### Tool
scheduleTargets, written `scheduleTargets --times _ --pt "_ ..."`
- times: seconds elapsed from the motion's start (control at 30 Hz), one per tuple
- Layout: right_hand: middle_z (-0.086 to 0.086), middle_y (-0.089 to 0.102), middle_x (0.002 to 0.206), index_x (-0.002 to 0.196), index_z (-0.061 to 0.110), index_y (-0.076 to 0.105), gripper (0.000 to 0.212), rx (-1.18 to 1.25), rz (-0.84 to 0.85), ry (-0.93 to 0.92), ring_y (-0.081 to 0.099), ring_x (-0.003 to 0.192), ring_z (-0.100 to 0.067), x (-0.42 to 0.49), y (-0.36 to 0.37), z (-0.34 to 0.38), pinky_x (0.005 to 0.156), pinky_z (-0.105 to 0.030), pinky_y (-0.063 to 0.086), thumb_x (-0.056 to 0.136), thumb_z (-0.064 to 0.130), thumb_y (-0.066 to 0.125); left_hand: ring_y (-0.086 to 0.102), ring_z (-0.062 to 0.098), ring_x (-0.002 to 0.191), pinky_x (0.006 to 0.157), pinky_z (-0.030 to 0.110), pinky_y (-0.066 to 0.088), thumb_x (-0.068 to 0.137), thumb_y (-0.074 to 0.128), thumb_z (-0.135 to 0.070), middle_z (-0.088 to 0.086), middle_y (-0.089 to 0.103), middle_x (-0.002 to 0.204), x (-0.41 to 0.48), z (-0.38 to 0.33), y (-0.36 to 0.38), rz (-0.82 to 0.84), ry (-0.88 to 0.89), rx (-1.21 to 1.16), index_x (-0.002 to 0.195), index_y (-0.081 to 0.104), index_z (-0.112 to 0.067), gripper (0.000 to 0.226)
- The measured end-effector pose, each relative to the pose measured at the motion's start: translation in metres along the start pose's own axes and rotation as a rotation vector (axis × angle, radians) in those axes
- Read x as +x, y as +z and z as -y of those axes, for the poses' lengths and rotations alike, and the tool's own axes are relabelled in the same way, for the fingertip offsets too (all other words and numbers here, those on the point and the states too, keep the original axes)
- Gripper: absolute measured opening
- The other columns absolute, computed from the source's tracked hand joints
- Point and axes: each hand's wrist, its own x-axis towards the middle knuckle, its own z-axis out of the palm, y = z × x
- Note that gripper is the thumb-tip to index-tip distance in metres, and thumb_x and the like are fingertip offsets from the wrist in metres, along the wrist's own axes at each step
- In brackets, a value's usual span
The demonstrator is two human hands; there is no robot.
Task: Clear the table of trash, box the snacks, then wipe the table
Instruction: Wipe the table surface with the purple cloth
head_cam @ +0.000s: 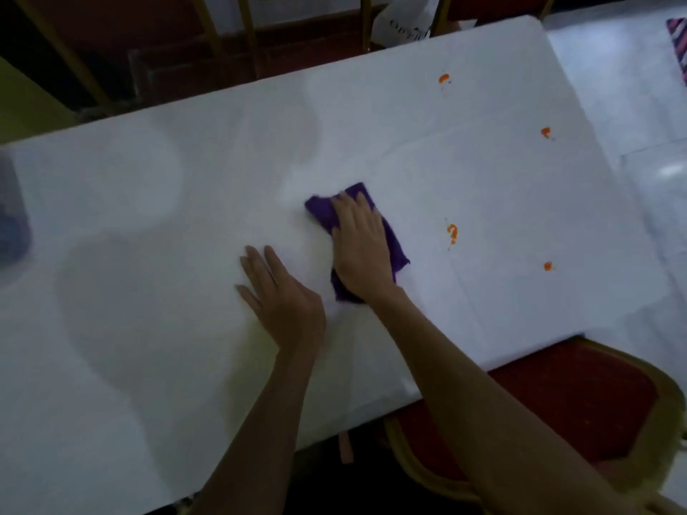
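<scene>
**White table, purple cloth pressed flat near its middle**

A long table (148, 202) covered in white ran across the view, seen from above, with a pale tiled floor (632, 91) beyond its right end. The purple cloth (320, 211) lay on the tabletop a little right of centre, folded into a rough strip. The right hand (362, 250) rested on top of it, palm down, fingers straight and close together and pressing on the fabric rather than curled round it. Cloth showed past the fingertips and along the hand's right side.

Just beside it, nearer the person, the left hand (282, 299) lay flat on the bare surface with its fingers stretched out and slightly spread. It held nothing and did not touch the cloth.

Four small orange stains marked the right part of the table:
- one near the far edge (443, 78);
- one close to the right end (545, 132);
- one just right of the cloth (452, 232);
- one further right of that (547, 266).

A chair with a red seat and gold frame (580, 395) was tucked at the near edge. More gold-framed chairs (249, 39) stood along the far side, beside a white bag (403, 27) with dark lettering. A blurred dark blue object (11, 210) sat at the left edge; I could not tell what it was.
</scene>
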Motion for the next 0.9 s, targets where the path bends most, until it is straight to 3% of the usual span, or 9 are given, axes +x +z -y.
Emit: scheduleTargets --times 0.1,0.17,0.27,0.4,0.47,0.53,0.73,0.8,0.9 --pt "-0.001 0.038 0.158 0.148 0.016 0.043 0.045 -0.037 0.115 -0.118 0.023 0.151 -0.019 -0.059 -0.013 -0.021 0.125 -0.04 0.015 0.104 0.016 0.046 0.012 0.031 0.153 0.122 0.055 0.006 0.088 0.042 0.0 0.018 0.017 0.163 -0.016 0.007 -0.004 0.067 0.029 0.036 0.153 0.027 -0.002 0.067" --pt "-0.005 0.044 0.154 0.145 0.013 0.048 0.044 -0.085 0.043 -0.103 0.032 0.148 -0.022 -0.074 -0.033 -0.056 0.123 -0.043 0.024 0.101 0.013 0.051 0.013 0.031 0.153 0.122 0.057 0.006 0.085 0.047 0.002 0.019 0.018 0.163 -0.019 0.012 -0.009 0.083 0.007 0.042 0.151 0.03 0.0 0.068" --pt "-0.014 0.055 0.14 0.135 0.004 0.053 0.039 -0.099 -0.158 0.169 0.048 0.133 -0.034 -0.073 -0.065 -0.114 0.113 -0.051 0.035 0.097 0.012 0.048 0.017 0.034 0.151 0.121 0.059 0.009 0.083 0.044 0.001 0.022 0.022 0.161 -0.024 0.006 -0.013 0.08 0.051 -0.003 0.147 0.035 0.005 0.064" --pt "-0.019 0.059 0.123 0.124 0.0 0.052 0.037 -0.053 -0.371 0.555 0.053 0.116 -0.039 -0.007 -0.083 -0.135 0.104 -0.051 0.039 0.092 0.015 0.042 0.022 0.038 0.15 0.12 0.06 0.016 0.093 0.042 -0.003 0.024 0.028 0.158 -0.042 -0.031 0.005 0.067 0.358 -0.056 0.145 0.04 0.007 0.053" --pt "-0.021 0.059 0.122 0.122 -0.002 0.053 0.037 -0.06 -0.37 0.528 0.052 0.117 -0.04 0.024 -0.073 -0.118 0.103 -0.051 0.038 0.09 0.014 0.042 0.021 0.037 0.15 0.118 0.06 0.02 0.098 0.044 -0.008 0.023 0.027 0.159 -0.049 -0.047 0.013 0.073 0.376 -0.095 0.147 0.038 0.006 0.051" --pt "-0.017 0.058 0.13 0.127 0.001 0.053 0.038 -0.054 -0.304 0.338 0.05 0.125 -0.037 0.025 -0.055 -0.092 0.109 -0.052 0.035 0.093 0.014 0.043 0.02 0.036 0.151 0.118 0.058 0.022 0.101 0.04 -0.014 0.022 0.025 0.159 -0.053 -0.05 0.018 0.073 0.375 -0.1 0.149 0.034 0.004 0.051" --pt "-0.006 0.052 0.147 0.14 0.013 0.052 0.04 -0.054 -0.027 -0.041 0.041 0.141 -0.022 -0.054 -0.052 -0.084 0.121 -0.042 0.027 0.1 0.021 0.052 0.014 0.033 0.152 0.12 0.056 0.017 0.102 0.035 -0.019 0.02 0.021 0.162 -0.056 -0.049 0.018 0.081 0.386 -0.08 0.151 0.029 0.002 0.054" --pt "-0.009 0.056 0.141 0.137 0.01 0.054 0.04 -0.098 -0.107 0.009 0.048 0.133 -0.026 -0.044 -0.069 -0.116 0.117 -0.043 0.033 0.098 0.019 0.053 0.014 0.032 0.153 0.121 0.055 0.017 0.102 0.035 -0.019 0.019 0.021 0.162 -0.057 -0.05 0.018 0.072 0.363 -0.09 0.151 0.03 0.002 0.054" --pt "-0.007 0.058 0.13 0.131 0.01 0.051 0.037 -0.063 -0.277 0.313 0.053 0.119 -0.029 -0.005 -0.085 -0.146 0.105 -0.048 0.042 0.096 0.019 0.045 0.013 0.031 0.153 0.121 0.055 0.017 0.101 0.035 -0.019 0.018 0.021 0.162 -0.056 -0.053 0.016 0.082 0.357 -0.101 0.152 0.03 0.001 0.055"
